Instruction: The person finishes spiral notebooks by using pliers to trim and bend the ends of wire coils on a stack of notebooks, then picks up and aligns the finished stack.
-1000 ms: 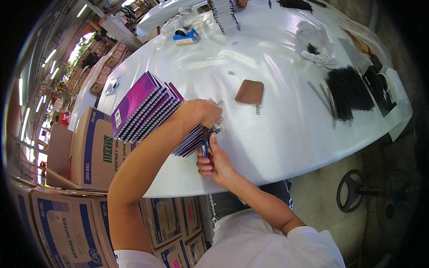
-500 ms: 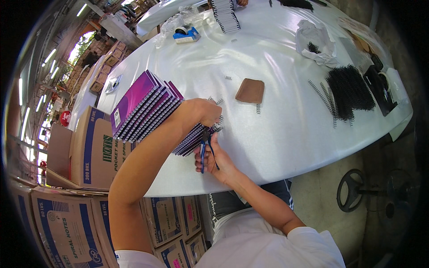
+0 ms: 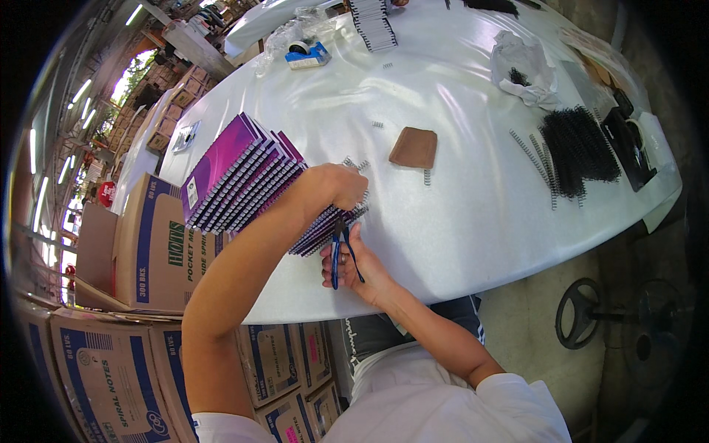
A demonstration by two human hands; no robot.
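Note:
My right hand (image 3: 353, 264) holds a pair of blue-handled cutting pliers (image 3: 337, 258), jaws pointing away from me at the coil ends of a lower stack of spiral notebooks (image 3: 314, 235). The plier handles are spread apart. My left hand (image 3: 344, 186) reaches over the same stack from the left, its fingers curled closed beside the wire coils at the stack's far end. What its fingertips grip is hidden by the hand. Left of my forearm rises a taller pile of purple spiral notebooks (image 3: 229, 166), bindings facing me. Loose coil pieces lie around my left hand.
A brown pad (image 3: 413, 148) lies right of my hands. Black spiral coils (image 3: 580, 151) are heaped farther right, near a white plastic bag (image 3: 523, 70). A blue tape dispenser (image 3: 309, 57) stands at the back. Cardboard boxes (image 3: 159, 247) crowd the table's left side.
Both hands stay at the notebooks' coil ends. The plier handles look slightly wider apart; otherwise the view has only shifted a little.

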